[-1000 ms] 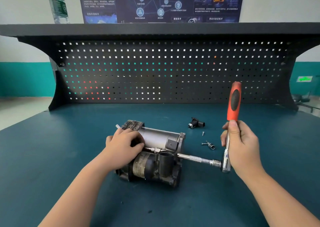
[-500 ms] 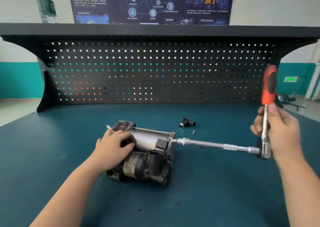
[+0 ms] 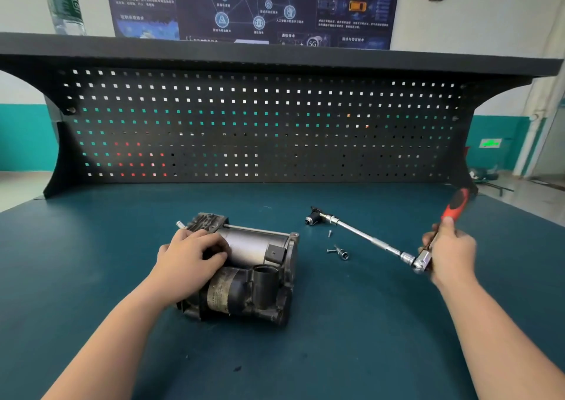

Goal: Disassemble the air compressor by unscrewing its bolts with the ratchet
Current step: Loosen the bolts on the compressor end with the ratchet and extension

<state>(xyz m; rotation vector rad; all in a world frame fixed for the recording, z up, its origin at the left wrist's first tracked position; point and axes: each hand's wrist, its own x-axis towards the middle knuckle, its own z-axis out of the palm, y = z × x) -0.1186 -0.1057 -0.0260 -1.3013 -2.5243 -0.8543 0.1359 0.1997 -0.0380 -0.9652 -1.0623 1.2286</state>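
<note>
While your left hand [image 3: 192, 260] lies curled over the top of the air compressor [image 3: 244, 269], pressing on its silver cylinder, the compressor sits on the teal bench [image 3: 91, 262] a little left of the middle, with bare mat in front of it and to its left. Behind it the black pegboard [image 3: 260, 127] closes off the back edge under a dark shelf [image 3: 275, 54] carrying a water bottle [image 3: 64, 5]. Your right hand [image 3: 451, 254] grips the ratchet [image 3: 428, 253] near its head, well apart from the compressor on the right, red handle pointing up and away. Its long extension bar [image 3: 363, 237] slants left to a small black part [image 3: 313, 216], touching or just over it, I cannot tell which. Loose screws [image 3: 330, 242] and a socket [image 3: 341, 252] lie on the mat between compressor and bar.
</note>
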